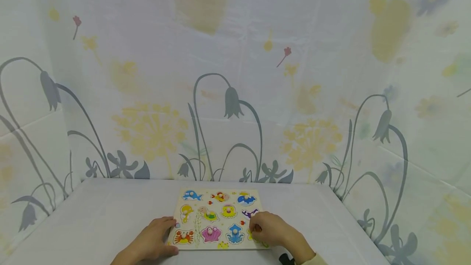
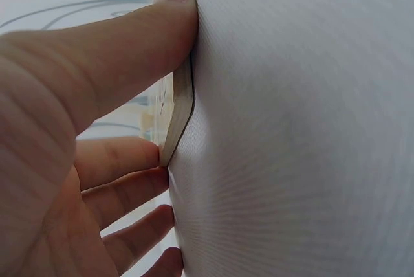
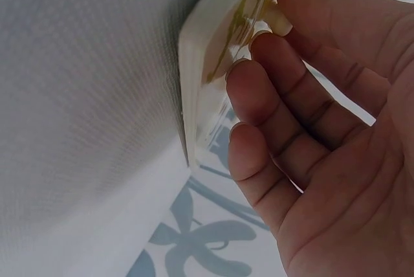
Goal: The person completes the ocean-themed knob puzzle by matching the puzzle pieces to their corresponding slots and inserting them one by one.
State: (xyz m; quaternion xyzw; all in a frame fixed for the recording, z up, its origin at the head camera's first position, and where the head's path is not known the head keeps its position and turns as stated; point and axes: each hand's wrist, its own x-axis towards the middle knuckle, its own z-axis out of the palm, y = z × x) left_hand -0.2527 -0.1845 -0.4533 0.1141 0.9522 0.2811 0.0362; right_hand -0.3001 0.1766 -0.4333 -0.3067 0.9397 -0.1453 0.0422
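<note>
A wooden peg puzzle board (image 1: 198, 247) with colourful sea-animal pieces lies flat on the white table. My left hand (image 1: 152, 237) steadies its near left corner. In the left wrist view the thumb lies against the board edge (image 2: 184, 86), and fairly straight fingers (image 2: 123, 160) touch round the corner. At the near right corner, my right hand (image 1: 272, 229) pinches the small wooden knob (image 3: 278, 21) of a yellow-green puzzle piece (image 1: 250, 234) between thumb and forefinger. The other fingers curl beside it. Most of that piece is hidden under the hand; whether it is lifted I cannot tell.
Crab (image 1: 183, 237), shell (image 1: 211, 234) and squid (image 1: 235, 234) pieces line the board's near row, with several others behind. A black object (image 1: 286, 259) shows by the right wrist. A flower-printed curtain (image 1: 235, 134) stands behind the white table (image 1: 110, 203).
</note>
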